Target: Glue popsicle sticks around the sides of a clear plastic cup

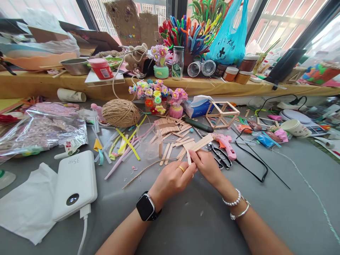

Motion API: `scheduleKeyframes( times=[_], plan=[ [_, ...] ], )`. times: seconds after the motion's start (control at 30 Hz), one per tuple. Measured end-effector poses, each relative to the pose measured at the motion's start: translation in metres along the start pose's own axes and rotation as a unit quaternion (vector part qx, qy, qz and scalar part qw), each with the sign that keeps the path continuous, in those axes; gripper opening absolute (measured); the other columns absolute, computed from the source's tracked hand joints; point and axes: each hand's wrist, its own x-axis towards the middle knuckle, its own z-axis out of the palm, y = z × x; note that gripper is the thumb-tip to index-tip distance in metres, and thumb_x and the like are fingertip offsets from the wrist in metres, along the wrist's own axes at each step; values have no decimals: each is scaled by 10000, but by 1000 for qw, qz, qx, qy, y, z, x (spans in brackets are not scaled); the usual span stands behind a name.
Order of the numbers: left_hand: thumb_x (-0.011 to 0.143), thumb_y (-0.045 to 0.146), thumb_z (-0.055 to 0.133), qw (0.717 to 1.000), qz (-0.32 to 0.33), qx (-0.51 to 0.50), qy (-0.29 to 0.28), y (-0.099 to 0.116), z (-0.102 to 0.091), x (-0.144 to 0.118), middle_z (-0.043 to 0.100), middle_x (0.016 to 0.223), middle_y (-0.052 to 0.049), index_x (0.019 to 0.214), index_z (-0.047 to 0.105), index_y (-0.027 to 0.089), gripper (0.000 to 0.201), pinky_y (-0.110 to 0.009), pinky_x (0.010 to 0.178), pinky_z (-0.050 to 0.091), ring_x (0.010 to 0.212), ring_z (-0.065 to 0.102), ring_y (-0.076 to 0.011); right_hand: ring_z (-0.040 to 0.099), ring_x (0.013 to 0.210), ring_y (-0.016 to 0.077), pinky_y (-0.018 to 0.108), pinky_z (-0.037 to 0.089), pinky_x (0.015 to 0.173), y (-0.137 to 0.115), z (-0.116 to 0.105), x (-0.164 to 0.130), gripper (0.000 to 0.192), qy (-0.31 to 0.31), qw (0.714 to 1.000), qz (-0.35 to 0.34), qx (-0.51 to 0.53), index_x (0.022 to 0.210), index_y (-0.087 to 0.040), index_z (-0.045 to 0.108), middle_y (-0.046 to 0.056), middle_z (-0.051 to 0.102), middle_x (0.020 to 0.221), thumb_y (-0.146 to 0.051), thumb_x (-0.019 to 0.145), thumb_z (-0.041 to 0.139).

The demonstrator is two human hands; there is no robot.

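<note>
My left hand [171, 181] and my right hand [208, 167] meet over the middle of the table. Between their closed fingers is a flat piece of wooden craft sticks [201, 142], pointing up to the right, with a narrow end below near my left fingertips. My fingers hide how the sticks join. Just beyond lie loose craft sticks [166, 154] and a bigger pile of them [166, 127]. Right of my right hand are black-handled scissors [225, 161] and a pink glue gun [225, 145]. A strand of twine [145, 173] runs towards my left hand.
A clear plastic cup [147, 141], a twine ball [121, 112] and a wooden stick frame [222, 115] stand behind. At left lies a white power bank [77, 182] with its cable. The glue gun's black cord [265, 166] loops at right. A crowded ledge [186, 84] spans the back.
</note>
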Motion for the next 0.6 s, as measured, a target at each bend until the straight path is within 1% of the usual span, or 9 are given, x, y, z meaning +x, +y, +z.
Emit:
scheduleKeyframes(
  times=[0.07, 0.13, 0.23, 0.33, 0.43, 0.6],
  plan=[
    [820, 198, 512, 999, -16, 10, 32, 2, 0, 0, 623, 632, -25, 864, 546, 124, 93, -254, 530, 471, 564, 589, -143, 475, 519, 129, 254, 355, 559, -3, 1, -1, 469, -4, 999, -1, 37, 554, -188, 493, 16, 534, 529, -443, 889, 288],
    [810, 276, 531, 997, -50, 19, 56, 2, 1, 0, 649, 695, -61, 878, 539, 118, 172, -265, 566, 489, 616, 612, -161, 426, 480, 115, 248, 339, 527, -6, 1, -2, 478, 3, 998, -1, 62, 516, -194, 449, -2, 487, 489, -451, 886, 289],
    [808, 338, 523, 994, -80, 43, 57, 2, 1, -1, 673, 809, -119, 978, 540, 94, 297, -296, 612, 508, 695, 638, -202, 379, 458, 108, 251, 316, 497, -8, 4, -3, 485, 19, 997, 0, 77, 483, -202, 382, -9, 449, 466, -471, 875, 288],
    [829, 293, 497, 994, -63, 71, 45, 4, 3, -1, 682, 839, -139, 1057, 533, 70, 321, -304, 606, 512, 697, 645, -210, 364, 449, 111, 259, 303, 480, -9, 7, -3, 476, 39, 996, 0, 77, 478, -207, 356, -7, 438, 451, -475, 865, 281],
    [846, 222, 469, 993, -41, 99, 39, 6, 5, -2, 686, 819, -142, 1078, 528, 48, 297, -297, 585, 510, 674, 645, -202, 363, 448, 113, 264, 300, 478, -9, 11, -3, 449, 54, 996, 0, 70, 481, -209, 352, -2, 440, 443, -437, 862, 281],
    [859, 187, 441, 993, -26, 103, 42, 8, 6, -4, 685, 807, -145, 1177, 462, 24, 358, -306, 569, 515, 659, 647, -204, 376, 454, 114, 261, 313, 482, -7, 16, -3, 432, 58, 996, 0, 66, 489, -206, 377, 5, 460, 454, -404, 861, 281]
  ],
)
